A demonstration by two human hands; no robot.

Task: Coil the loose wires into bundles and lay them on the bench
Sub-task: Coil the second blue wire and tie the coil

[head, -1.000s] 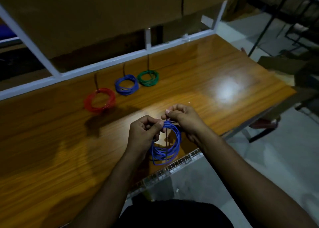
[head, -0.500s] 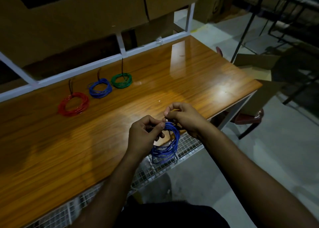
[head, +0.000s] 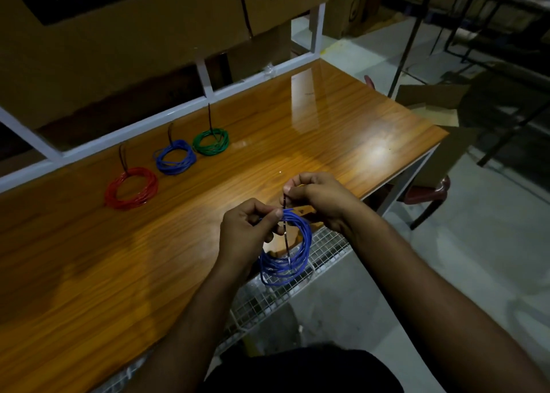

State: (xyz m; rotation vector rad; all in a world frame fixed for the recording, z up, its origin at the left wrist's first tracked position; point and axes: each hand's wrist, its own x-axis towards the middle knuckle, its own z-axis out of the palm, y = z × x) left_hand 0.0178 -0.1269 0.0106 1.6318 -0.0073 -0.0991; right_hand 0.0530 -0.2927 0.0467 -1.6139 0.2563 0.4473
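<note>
Blue wire coil (head: 287,251) is hanging near-vertically between our hands, its ring stretching from the fingertips down toward us, over the near edge of the wooden bench (head: 342,131) and the wire-mesh shelf (head: 324,250) below it. Our left hand (head: 248,229) is pinching the top of the coil between thumb and curled fingers. Our right hand (head: 320,198) is gripping a thin dark tie (head: 285,232) that is running down across the ring; where the tie ends we cannot tell. Three finished bundles are lying flat along the far side: red coil (head: 131,188), second blue coil (head: 175,156) and green coil (head: 210,142), each with a dark tie end pointing away from us. Dim lighting is obscuring the fingertips.
</note>
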